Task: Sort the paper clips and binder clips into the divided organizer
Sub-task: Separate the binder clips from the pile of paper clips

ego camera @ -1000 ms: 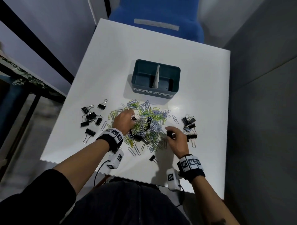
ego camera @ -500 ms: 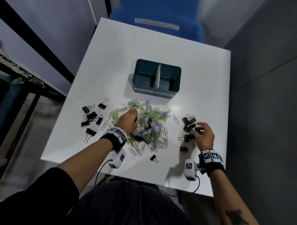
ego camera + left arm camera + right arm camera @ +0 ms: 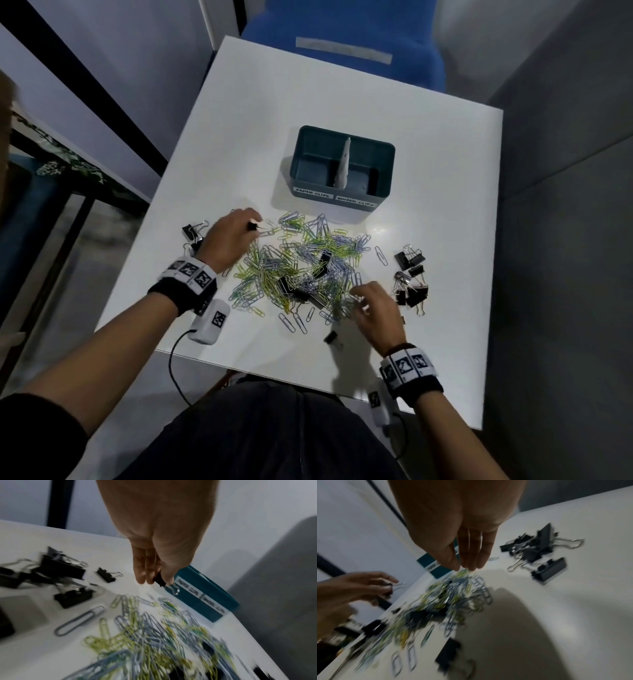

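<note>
A teal divided organizer (image 3: 342, 198) with labels "paper clips" and "binder clips" stands mid-table; both compartments look empty. In front of it lies a tangled pile of silver and yellow-green paper clips (image 3: 301, 267) with a few black binder clips (image 3: 322, 263) mixed in. My left hand (image 3: 236, 233) hovers at the pile's left edge and pinches a small black binder clip (image 3: 159, 580) between thumb and fingers. My right hand (image 3: 373, 305) hangs over the pile's right edge, its fingers (image 3: 471, 555) straight and pointing down, holding nothing.
A heap of black binder clips (image 3: 411, 281) lies right of the pile, another heap (image 3: 191, 233) left of it behind my left hand. One loose binder clip (image 3: 330, 337) sits near the front edge. A blue chair (image 3: 342, 41) stands beyond the white table (image 3: 428, 154).
My left hand has moved left and away from the pile's middle with a binder clip pinched. My right hand has come back from the right-hand heap to the pile's right edge, holding nothing.
</note>
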Available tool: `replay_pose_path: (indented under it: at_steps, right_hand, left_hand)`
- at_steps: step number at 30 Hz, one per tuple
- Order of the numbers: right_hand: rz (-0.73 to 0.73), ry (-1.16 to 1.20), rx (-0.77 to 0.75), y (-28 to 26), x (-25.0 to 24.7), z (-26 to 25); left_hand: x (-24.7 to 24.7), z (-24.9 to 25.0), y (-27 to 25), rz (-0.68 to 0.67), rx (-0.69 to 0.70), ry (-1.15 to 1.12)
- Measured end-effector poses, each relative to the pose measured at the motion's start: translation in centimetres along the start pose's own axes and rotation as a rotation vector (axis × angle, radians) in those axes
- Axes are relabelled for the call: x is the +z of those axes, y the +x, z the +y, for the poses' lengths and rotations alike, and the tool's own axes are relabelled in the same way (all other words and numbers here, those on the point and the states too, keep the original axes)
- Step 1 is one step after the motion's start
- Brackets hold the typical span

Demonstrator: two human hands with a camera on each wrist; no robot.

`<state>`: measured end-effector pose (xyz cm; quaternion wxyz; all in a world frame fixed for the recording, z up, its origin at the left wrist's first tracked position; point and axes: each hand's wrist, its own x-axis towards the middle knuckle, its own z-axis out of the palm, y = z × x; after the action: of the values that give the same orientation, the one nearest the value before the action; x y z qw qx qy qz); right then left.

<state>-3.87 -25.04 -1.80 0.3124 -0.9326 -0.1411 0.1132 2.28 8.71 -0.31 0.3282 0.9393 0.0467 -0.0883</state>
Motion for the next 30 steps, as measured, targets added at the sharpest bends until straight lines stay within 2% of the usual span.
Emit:
replay_pose_path:
  at_steps: [3, 5, 9, 11, 14, 16, 20, 22, 25, 30]
  right_hand:
    - [-0.139, -0.069, -0.120, 0.2, 1.8, -1.7]
    - [-0.191, -0.172, -0.146, 0.5, 2.9, -2.3]
    - [-0.215, -0.248, -0.173, 0.7, 3.6, -2.9]
    - [-0.215, -0.260, -0.182, 0.7, 3.5, -2.7]
    - [-0.219, -0.254, -0.162, 0.6, 3.3, -2.3]
    - [-0.216, -0.252, -0.136, 0.6, 3.3, -2.0]
    - [-0.198, -0.259, -0.087, 0.6, 3.4, -2.0]
    - [-0.184, -0.274, -0.063, 0.8, 3.3, -2.4]
    - [-0.151, -0.299, -0.020, 1.1, 3.4, -2.6]
    - [-0.135, -0.321, 0.023, 1.5, 4.2, -2.6]
  left_hand:
    - [-1.9, -2.9, 0.6, 0.155, -0.293, -0.022]
    - [-2.6, -4.1, 0.8, 0.199, -0.443, -0.031]
    - [-2.8, -5.3, 0.9, 0.182, -0.510, -0.100]
    - [-2.7, -5.2, 0.8, 0.159, -0.510, -0.033]
    - [-2.2, -3.9, -0.4, 0.124, -0.403, 0.175]
    - [-1.2, -2.5, -1.6, 0.095, -0.231, 0.260]
    - [2.2, 0.7, -4.2, -0.133, 0.161, 0.261]
    - [4.3, 2.0, -4.8, -0.257, 0.290, 0.289]
    - [6.7, 3.2, -5.5, -0.337, 0.300, 0.380]
    - [8.7, 4.1, -5.7, -0.296, 0.263, 0.413]
